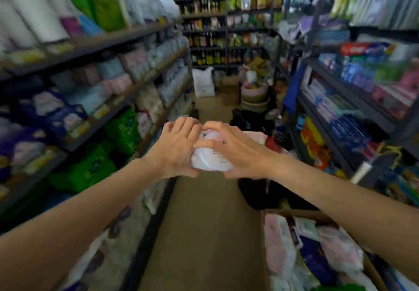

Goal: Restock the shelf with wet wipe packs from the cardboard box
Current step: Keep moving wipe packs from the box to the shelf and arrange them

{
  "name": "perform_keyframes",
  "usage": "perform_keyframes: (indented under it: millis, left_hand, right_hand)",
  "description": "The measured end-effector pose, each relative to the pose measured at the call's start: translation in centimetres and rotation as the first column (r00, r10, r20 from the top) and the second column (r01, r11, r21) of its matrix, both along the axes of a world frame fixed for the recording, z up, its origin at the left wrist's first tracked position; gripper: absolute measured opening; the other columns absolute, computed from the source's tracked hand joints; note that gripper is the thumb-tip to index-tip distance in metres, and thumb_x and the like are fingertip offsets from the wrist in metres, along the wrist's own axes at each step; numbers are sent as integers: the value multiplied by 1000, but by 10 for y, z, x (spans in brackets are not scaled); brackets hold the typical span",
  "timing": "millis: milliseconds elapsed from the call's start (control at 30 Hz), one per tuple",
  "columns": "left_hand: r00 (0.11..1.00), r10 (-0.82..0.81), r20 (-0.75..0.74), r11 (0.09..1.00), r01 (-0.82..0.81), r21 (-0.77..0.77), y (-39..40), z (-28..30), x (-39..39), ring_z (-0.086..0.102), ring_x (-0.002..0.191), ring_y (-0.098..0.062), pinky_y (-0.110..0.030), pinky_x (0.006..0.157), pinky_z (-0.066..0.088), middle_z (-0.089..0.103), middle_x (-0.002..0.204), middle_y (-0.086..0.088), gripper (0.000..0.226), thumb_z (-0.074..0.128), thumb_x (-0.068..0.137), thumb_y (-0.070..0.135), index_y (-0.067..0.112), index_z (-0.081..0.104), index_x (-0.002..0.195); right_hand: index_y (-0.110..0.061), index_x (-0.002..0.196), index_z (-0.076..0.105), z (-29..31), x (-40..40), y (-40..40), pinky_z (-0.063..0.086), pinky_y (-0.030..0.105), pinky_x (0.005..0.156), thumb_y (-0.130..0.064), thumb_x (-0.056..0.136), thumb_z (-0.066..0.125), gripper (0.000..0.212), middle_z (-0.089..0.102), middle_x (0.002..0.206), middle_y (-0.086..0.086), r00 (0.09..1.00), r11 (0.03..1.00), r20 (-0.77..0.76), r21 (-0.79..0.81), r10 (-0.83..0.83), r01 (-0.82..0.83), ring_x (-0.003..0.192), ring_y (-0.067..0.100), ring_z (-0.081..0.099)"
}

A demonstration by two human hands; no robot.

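Taking the wet wipe pack point(209, 154) as the landmark: to its left runs the shelf point(127, 95), its tiers stacked with soft tissue and wipe packs, blurred by head motion, so no open slot can be picked out. The left hand point(175, 149) lies against the pack's left end, fingers point(183, 125) curled over the top edge and thumb below. The pack itself is held up over the aisle floor point(204, 222), clear of the shelf and well apart from the box. The right hand point(235, 152) covers its right end, fingers wrapped over the far edge so that they meet the left hand's fingertips, thumb tucked underneath. Below and to the right of the pack sits the cardboard box point(294, 213), more pink and white packs inside. The step appears to be carrying the pack across to the shelf. To do it well, keep it level between both palms, squeeze lightly so the soft wrapper does not buckle, pick a gap among matching packs, and slide it in label outward, flush with its neighbours.
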State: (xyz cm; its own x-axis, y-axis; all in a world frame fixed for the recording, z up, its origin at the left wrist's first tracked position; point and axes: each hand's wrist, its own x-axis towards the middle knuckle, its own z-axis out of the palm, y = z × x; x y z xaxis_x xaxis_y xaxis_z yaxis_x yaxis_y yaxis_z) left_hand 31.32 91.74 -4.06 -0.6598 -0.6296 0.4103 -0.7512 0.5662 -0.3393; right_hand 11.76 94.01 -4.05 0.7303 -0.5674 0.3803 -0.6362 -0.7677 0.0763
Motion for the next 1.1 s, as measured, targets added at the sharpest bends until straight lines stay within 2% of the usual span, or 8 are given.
perform_keyframes:
  millis: [100,267,400,500,633,733,900,1100]
  left_hand:
    - [999,40,28,974,-33,-222,10,72,62,38,93,-25,-39,71,49,59,97,-11,84,48,40,60,9,43,106]
    - [981,182,-65,868,-191,-458,44,174,163,45,95,-29,-41,71,47,60,101,-16,82,45,53,66,5,47,107]
    - [961,243,-130,782,-273,-561,82,222,234,39,96,-26,-42,78,44,58,105,-18,83,44,57,70,5,43,109]
    - [938,324,-127,717,-331,-614,108,237,282,39,97,-26,-41,78,44,57,106,-16,83,43,60,72,6,44,110]
    - [879,458,-132,618,-421,-663,136,240,342,40,98,-27,-41,80,43,59,106,-15,86,55,57,75,6,47,109]
    - [817,542,-198,555,-524,-646,154,241,380,39,99,-27,-44,82,47,61,107,-14,84,38,62,75,7,48,109]
    - [679,719,-149,415,-591,-692,177,255,442,40,99,-25,-42,81,49,60,106,-11,87,73,42,58,9,47,109]
    - [519,842,-148,297,-675,-675,213,282,496,39,100,-24,-41,84,49,59,107,-14,85,68,47,61,8,47,110]
  right_hand:
    - [-27,131,31,52,58,-11,40,44,101,-21,59,77,86,21,135,6,993,968,76,-240,92,-71,124,30,36]
    - [-34,138,13,142,144,-25,28,54,109,-45,64,76,98,15,144,2,924,962,383,-255,12,93,132,35,30]
    - [-24,141,11,190,223,-26,29,54,106,-48,59,79,109,34,141,14,932,871,361,-463,18,163,128,33,30]
    - [-11,138,26,205,285,-22,37,52,100,-46,51,83,109,49,131,13,918,789,378,-598,119,143,119,26,33]
    - [-13,132,33,214,358,-18,33,46,98,-49,54,76,96,52,125,11,878,750,376,-661,297,30,113,26,37]
    - [-14,130,34,228,411,-16,29,42,93,-51,51,73,95,50,122,8,862,719,339,-693,376,-41,107,29,43]
    - [-15,129,35,242,496,-17,38,47,93,-50,48,77,98,49,123,9,795,668,328,-733,510,-126,107,27,39]
    - [-13,128,35,266,595,-10,40,50,91,-38,45,78,97,43,122,9,655,626,355,-744,667,-234,107,27,35]
